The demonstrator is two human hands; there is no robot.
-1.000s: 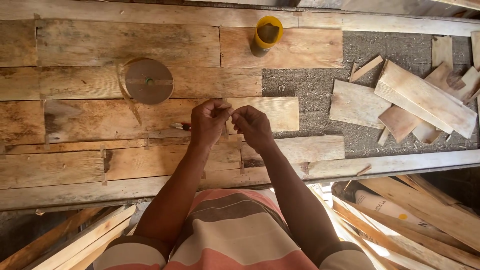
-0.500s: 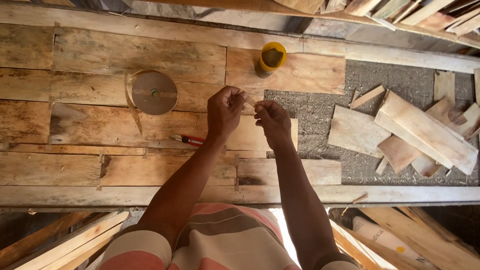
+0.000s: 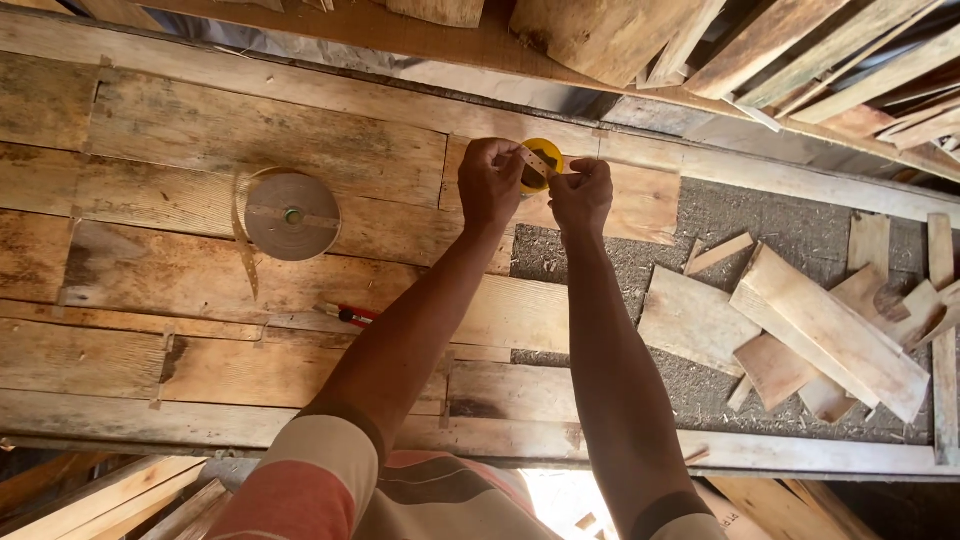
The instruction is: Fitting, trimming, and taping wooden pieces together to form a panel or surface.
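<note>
Both arms reach forward over a rough plank workbench (image 3: pixel 200 150). My left hand (image 3: pixel 490 183) and my right hand (image 3: pixel 582 195) pinch the two ends of a short strip of thin wood edging (image 3: pixel 540 164) between them, held above a small yellow container (image 3: pixel 548 152) that stands on the planks. A flat roll of brown edge banding (image 3: pixel 292 215) lies on the bench to the left, its loose end trailing down. A red-handled tool (image 3: pixel 348 315) rests on the planks below the left forearm.
Wood offcuts (image 3: pixel 800 330) lie scattered on a gritty grey surface (image 3: pixel 720 220) at the right. Stacked timber strips (image 3: pixel 780 50) fill the top right, and more slats (image 3: pixel 110 495) show below the bench's near edge.
Both hands have moved away from my body toward the far side of the bench, up to the yellow container, still holding the small strip. The view has tilted forward with them.
</note>
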